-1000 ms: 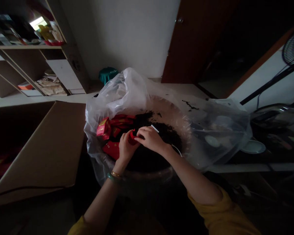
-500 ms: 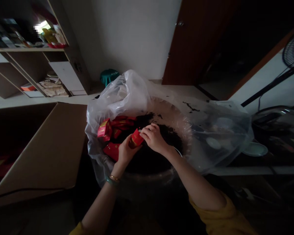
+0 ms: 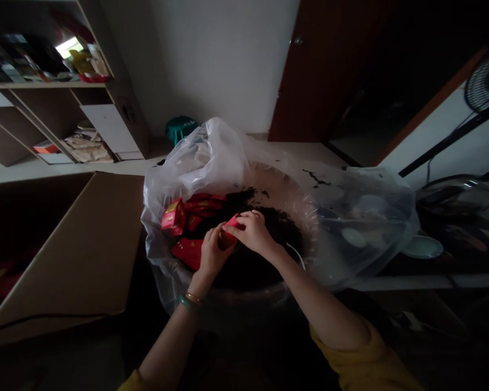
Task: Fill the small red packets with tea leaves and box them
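Both my hands are on a small red packet (image 3: 232,223) held above a round basket (image 3: 291,178) lined with clear plastic. My left hand (image 3: 214,251) wraps round its lower part, with bracelets on the wrist. The fingers of my right hand (image 3: 252,231) pinch its upper edge. Below lies a heap of dark, loose, leaf-like bits (image 3: 283,222) that look like dried tea. Several more red packets (image 3: 174,216) rest at the basket's left side, and another red packet (image 3: 187,252) lies flat beside my left hand.
An open cardboard box (image 3: 77,244) stands at the left, with red things inside. Clear plastic sheeting (image 3: 362,217) spreads to the right over dishes. Behind are a shelf unit (image 3: 110,127), a green bin-like object (image 3: 181,128) and a brown door (image 3: 309,76). A fan (image 3: 487,81) is at far right.
My right hand has shifted its grip, its thumb and fingers now over the packet's upper part. The packet is tilted more to the right and more covered by my fingers.
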Demonstrator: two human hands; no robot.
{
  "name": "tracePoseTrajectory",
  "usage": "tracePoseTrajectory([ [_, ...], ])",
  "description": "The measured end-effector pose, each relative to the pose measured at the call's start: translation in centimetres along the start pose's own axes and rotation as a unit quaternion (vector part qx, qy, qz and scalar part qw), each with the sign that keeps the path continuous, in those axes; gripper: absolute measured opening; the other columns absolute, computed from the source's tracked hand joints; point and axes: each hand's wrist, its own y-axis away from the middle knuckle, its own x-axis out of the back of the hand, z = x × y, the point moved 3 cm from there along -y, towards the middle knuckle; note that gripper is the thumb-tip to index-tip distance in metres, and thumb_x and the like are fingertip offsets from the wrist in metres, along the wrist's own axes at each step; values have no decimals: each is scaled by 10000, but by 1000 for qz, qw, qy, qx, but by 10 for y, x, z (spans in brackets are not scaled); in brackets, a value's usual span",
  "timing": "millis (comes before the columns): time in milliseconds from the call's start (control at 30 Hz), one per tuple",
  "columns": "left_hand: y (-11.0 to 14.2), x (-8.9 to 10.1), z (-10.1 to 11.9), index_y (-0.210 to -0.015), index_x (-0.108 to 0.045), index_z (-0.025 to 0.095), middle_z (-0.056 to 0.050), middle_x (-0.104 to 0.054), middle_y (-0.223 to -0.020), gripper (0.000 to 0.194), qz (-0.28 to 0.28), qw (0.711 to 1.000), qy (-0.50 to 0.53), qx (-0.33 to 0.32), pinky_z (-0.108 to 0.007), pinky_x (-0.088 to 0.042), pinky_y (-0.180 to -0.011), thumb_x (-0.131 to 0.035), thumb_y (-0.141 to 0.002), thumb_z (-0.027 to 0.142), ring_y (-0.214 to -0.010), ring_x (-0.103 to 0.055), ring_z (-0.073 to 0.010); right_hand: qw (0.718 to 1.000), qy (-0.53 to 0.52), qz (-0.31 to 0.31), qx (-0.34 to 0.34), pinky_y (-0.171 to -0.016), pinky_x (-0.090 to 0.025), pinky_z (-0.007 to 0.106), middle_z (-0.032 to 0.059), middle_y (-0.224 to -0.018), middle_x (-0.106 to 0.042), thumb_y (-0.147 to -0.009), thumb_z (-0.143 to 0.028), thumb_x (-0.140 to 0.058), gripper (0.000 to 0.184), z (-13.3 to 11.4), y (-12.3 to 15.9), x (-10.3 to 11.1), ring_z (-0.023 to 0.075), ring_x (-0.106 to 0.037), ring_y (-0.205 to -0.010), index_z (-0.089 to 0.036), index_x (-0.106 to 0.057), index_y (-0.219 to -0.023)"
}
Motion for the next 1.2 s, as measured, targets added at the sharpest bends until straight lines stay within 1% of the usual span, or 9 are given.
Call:
tracePoseTrajectory([
  [167,0,0,3,-1225,-524,218,-81,-656,-1168,610,-7,999,20,28,-369,-510,-917,-750,-658,208,-1044,-633,-231,999,-50,-21,-6,-780,-393,267,7,-655,-631,-935,-494,-431,464,5,-2,-12,142,-596,-753,-200,-694,-691],
  [367,1,-1,4,-1193,-534,203,-78,-682,-1108,594,-39,997,8,67,-370,-520,-875,-755,-646,272,-978,-654,-230,995,-92,-37,-12,-673,-397,240,9,-688,-624,-954,-392,-431,426,9,-1,-14,119,-579,-665,-172,-651,-662],
  [500,1,-1,5,-1150,-551,206,-82,-682,-1077,600,-18,997,-27,71,-417,-494,-908,-776,-596,263,-1001,-638,-261,995,-83,-58,14,-746,-416,277,15,-724,-657,-918,-301,-508,281,1,0,-3,143,-605,-720,-179,-645,-706],
  [600,2,0,3,-1169,-527,215,-68,-688,-1018,613,0,994,-25,110,-389,-518,-833,-769,-610,279,-933,-655,-252,997,-64,-6,37,-840,-424,335,34,-830,-697,-844,-223,-602,79,-5,2,11,180,-620,-820,-197,-661,-890],
  [733,3,1,1,-1200,-482,226,-54,-676,-1022,627,27,990,3,136,-335,-529,-747,-752,-637,288,-874,-666,-223,997,-3,46,67,-947,-390,421,80,-938,-703,-813,-224,-640,163,-12,6,19,252,-572,-1026,-214,-676,-972],
  [867,3,2,2,-1173,-492,204,-78,-653,-1067,578,58,995,17,82,-346,-520,-813,-736,-650,229,-945,-644,-222,998,41,5,37,-942,-381,445,115,-979,-692,-784,-303,-696,352,-14,6,12,279,-554,-1035,-179,-655,-1110],
  [967,3,3,4,-1181,-494,197,-84,-648,-1067,582,61,996,10,60,-371,-511,-842,-726,-648,184,-964,-635,-232,998,61,-20,14,-884,-395,432,95,-843,-683,-792,-371,-692,244,-14,5,5,258,-570,-912,-188,-709,-952],
  [1067,2,2,7,-1204,-492,192,-101,-635,-1115,586,62,996,-4,56,-405,-492,-892,-707,-659,157,-1022,-620,-254,995,89,-36,36,-860,-390,439,83,-718,-650,-792,-424,-685,240,-17,8,2,259,-546,-869,-194,-717,-731],
  [1200,1,1,11,-1217,-485,182,-113,-628,-1144,581,46,998,1,52,-402,-490,-911,-685,-673,138,-1048,-617,-254,993,94,-29,61,-901,-376,449,96,-835,-670,-817,-395,-667,241,-22,13,1,263,-524,-961,-198,-728,-691],
])
